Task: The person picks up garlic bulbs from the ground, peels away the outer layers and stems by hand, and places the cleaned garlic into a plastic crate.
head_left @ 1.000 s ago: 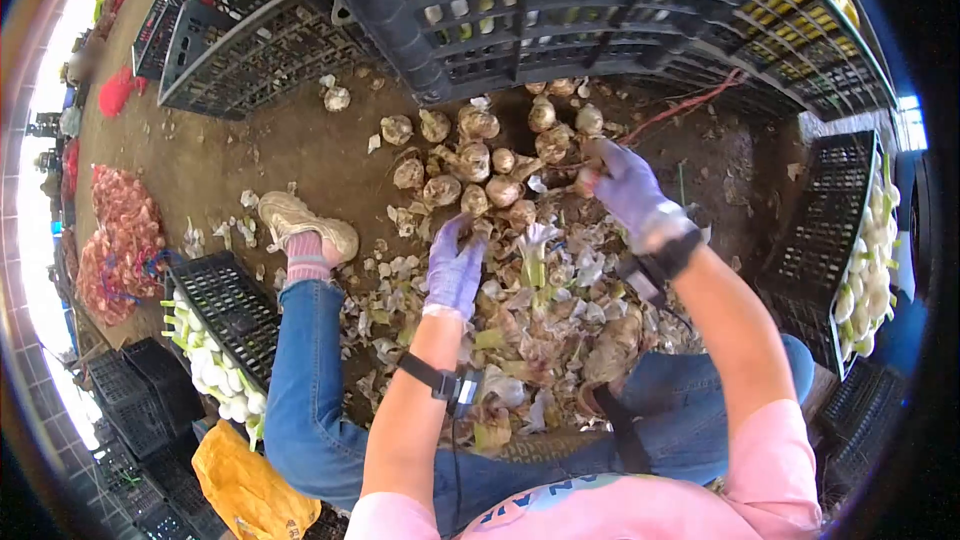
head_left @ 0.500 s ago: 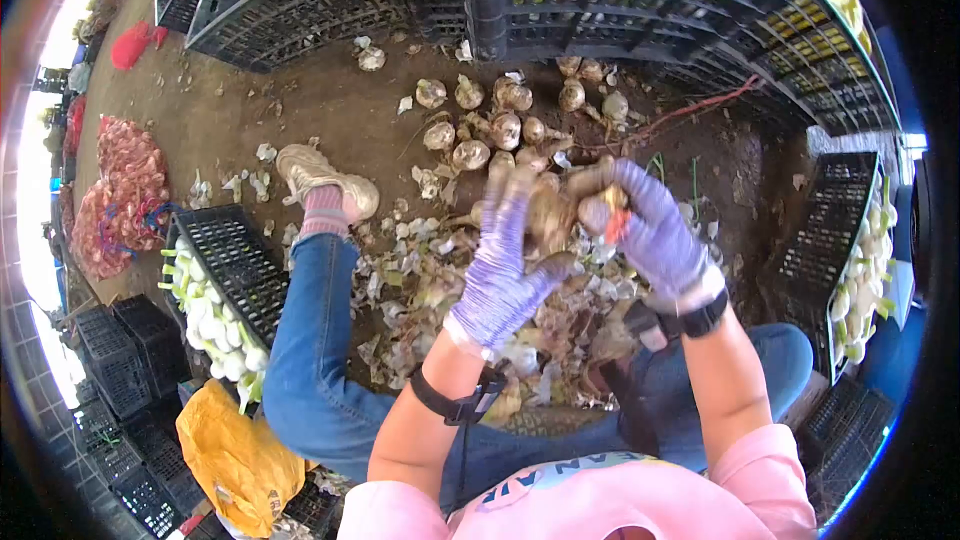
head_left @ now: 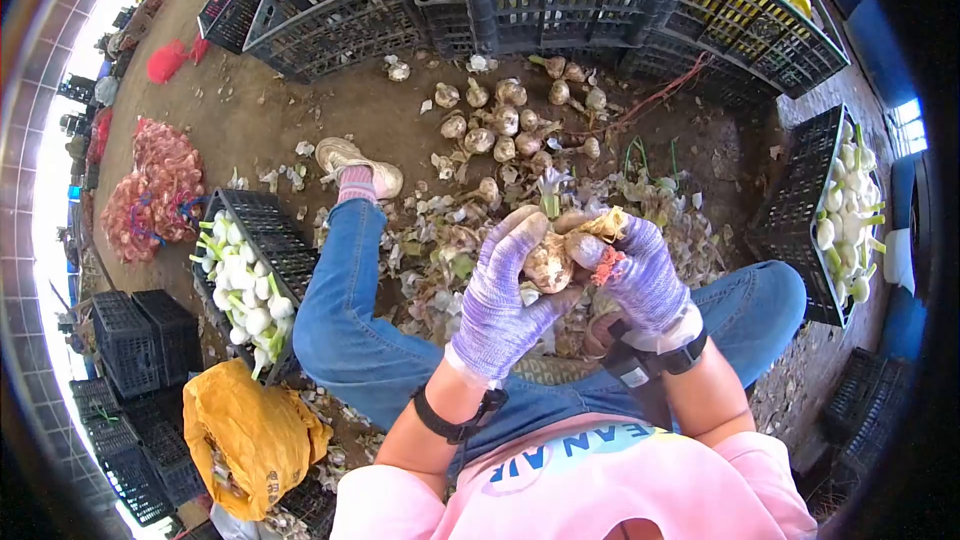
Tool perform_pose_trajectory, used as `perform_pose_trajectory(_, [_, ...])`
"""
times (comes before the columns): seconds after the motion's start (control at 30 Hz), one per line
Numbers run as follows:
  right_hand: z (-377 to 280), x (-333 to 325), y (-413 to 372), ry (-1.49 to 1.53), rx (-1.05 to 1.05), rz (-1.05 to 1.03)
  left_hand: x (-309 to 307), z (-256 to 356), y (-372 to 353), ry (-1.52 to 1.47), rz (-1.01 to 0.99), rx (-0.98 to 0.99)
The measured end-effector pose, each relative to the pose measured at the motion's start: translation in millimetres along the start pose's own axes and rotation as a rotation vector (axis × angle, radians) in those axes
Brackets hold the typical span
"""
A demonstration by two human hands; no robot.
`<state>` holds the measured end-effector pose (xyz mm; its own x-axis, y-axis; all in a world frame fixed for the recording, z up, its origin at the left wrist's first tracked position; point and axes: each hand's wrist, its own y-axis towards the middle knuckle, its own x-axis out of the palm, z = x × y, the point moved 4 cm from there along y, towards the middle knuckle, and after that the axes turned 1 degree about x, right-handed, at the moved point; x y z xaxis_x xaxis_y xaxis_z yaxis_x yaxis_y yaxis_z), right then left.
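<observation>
A gloved left hand [head_left: 510, 290] is clamping a garlic bulb [head_left: 549, 262] at the center of the frame, while the gloved right hand [head_left: 640, 275] is curling against its right side, its exact grip impossible to tell. Unpeeled bulbs [head_left: 507, 121] are lying above; white bulbs [head_left: 245, 290] are filling a black crate [head_left: 272, 230] at left.

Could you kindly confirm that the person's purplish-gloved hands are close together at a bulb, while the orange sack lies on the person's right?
Not quite: the head view shows the orange sack on the person's left, near a crate of white bulbs. The rest holds: the left hand and right hand, in purplish gloves, are close together at a bulb.
</observation>
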<state>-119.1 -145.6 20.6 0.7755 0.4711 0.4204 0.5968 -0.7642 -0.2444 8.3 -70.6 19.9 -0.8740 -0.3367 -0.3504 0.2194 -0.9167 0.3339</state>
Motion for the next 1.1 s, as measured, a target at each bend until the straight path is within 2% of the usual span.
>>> perform_pose_trajectory(0.1, [-7,-7,-8,-0.085,0.131,-0.081,-2,9,-2,0.024,0.009,0.057])
perform_pose_trajectory(0.17, [-11,-10,-11,-0.128,0.152,-0.099,0,0,-6,-0.124,-0.091,-0.065])
perform_pose_trajectory(0.2, [-13,-10,-13,-0.169,0.176,-0.118,-1,3,-8,-0.125,-0.094,-0.064])
perform_pose_trajectory(0.23, [-22,-9,-16,-0.318,0.197,-0.129,2,-1,-10,-0.618,-0.103,-0.361])
perform_pose_trajectory(0.27, [-21,-15,-15,-0.316,0.197,-0.126,8,-3,-15,-1.110,-0.105,-0.660])
perform_pose_trajectory(0.3, [-23,-19,-13,-0.570,-0.013,-0.263,8,-10,-16,-0.916,-0.256,-0.815])
perform_pose_trajectory(0.33, [-23,-18,-13,-0.818,-0.225,-0.399,12,-17,-19,-0.915,-0.255,-0.821])
perform_pose_trajectory(0.37, [-23,-15,-13,-0.921,-0.328,-0.463,19,-26,-23,-1.060,-0.123,-0.982])
perform_pose_trajectory(0.4, [-14,-14,-16,-0.918,-0.326,-0.463,23,-32,-28,-1.201,0.018,-1.139])
perform_pose_trajectory(0.43, [-3,-19,-17,-0.538,-0.193,-0.334,23,-32,-29,-1.068,-0.174,-1.126])
perform_pose_trajectory(0.47, [8,-26,-17,-0.159,-0.059,-0.201,25,-28,-28,-1.067,-0.177,-1.127])
perform_pose_trajectory(0.5, [15,-32,-13,-0.094,0.041,-0.204,23,-26,-21,-0.912,-0.092,-0.962])
perform_pose_trajectory(0.53, [18,-30,-13,-0.093,0.039,-0.202,22,-21,-15,-0.756,-0.012,-0.795])
perform_pose_trajectory(0.57, [21,-25,-15,-0.061,0.027,-0.198,20,-11,-11,-0.728,0.109,-0.672])
perform_pose_trajectory(0.6, [23,-23,-17,-0.028,0.019,-0.192,20,-10,-15,-0.728,0.103,-0.677])
perform_pose_trajectory(0.63, [21,-22,-21,0.060,0.204,-0.274,20,-9,-19,-0.687,0.033,-0.685])
perform_pose_trajectory(0.67, [26,-23,-23,0.059,0.199,-0.270,17,-9,-18,-0.646,-0.038,-0.685])
perform_pose_trajectory(0.7, [31,-22,-27,0.207,0.141,-0.261,10,-14,-20,-0.847,-0.162,-0.841])
perform_pose_trajectory(0.73, [30,-23,-28,0.014,0.093,-0.216,12,-18,-19,-1.059,-0.117,-0.771])
perform_pose_trajectory(0.77, [29,-23,-30,-0.182,0.054,-0.166,10,-21,-19,-1.132,-0.147,-0.786])
perform_pose_trajectory(0.8, [24,-22,-27,-0.182,0.052,-0.166,9,-22,-18,-1.204,-0.179,-0.800])
perform_pose_trajectory(0.83, [22,-19,-24,0.109,0.121,-0.198,11,-21,-18,-1.203,-0.182,-0.801])
perform_pose_trajectory(0.87, [19,-14,-24,0.400,0.187,-0.225,8,-19,-14,-1.033,-0.122,-0.702])
perform_pose_trajectory(0.9, [13,-10,-25,0.445,0.133,-0.186,5,-18,-11,-0.866,-0.063,-0.601])
perform_pose_trajectory(0.93, [14,-13,-25,0.445,0.134,-0.184,5,-22,-10,-0.867,-0.064,-0.602])
perform_pose_trajectory(1.0, [15,-14,-23,0.421,0.144,-0.182,-5,-24,-4,-0.321,-0.134,-0.370])
perform_pose_trajectory(1.07, [15,-14,-23,0.449,0.205,-0.139,-8,-22,-6,-0.314,-0.097,-0.409])
perform_pose_trajectory(1.1, [18,-21,-20,0.490,0.174,-0.064,-12,-18,-3,-0.253,-0.076,-0.299])
